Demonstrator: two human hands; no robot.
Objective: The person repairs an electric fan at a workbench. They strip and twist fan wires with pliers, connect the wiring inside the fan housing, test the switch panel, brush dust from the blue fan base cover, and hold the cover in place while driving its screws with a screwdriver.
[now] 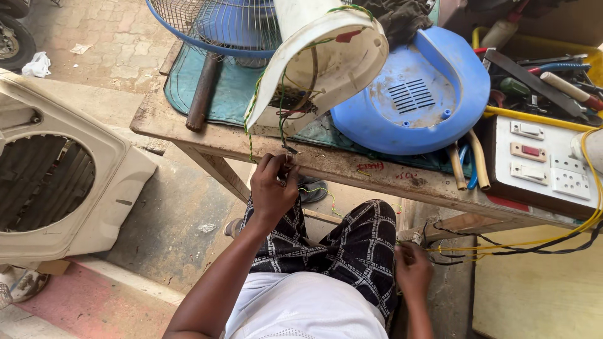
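My left hand point(272, 187) is raised to the front edge of the wooden workbench point(352, 169), its fingers pinched on thin wires point(284, 141) that hang out of the open white fan housing point(320, 66) lying tilted on the bench. My right hand point(411, 269) is low beside my right knee, fingers closed around the ends of black and yellow wires point(502, 246) that trail off to the right. A blue round fan base cover point(411, 94) lies right of the white housing.
A white switch-and-socket board point(543, 164) sits on the bench's right end, behind it a yellow tray of hand tools point(540, 75). A wire fan guard point(213, 25) and a metal rod point(201, 94) lie at the back left. A white air cooler point(56, 182) stands on the floor to the left.
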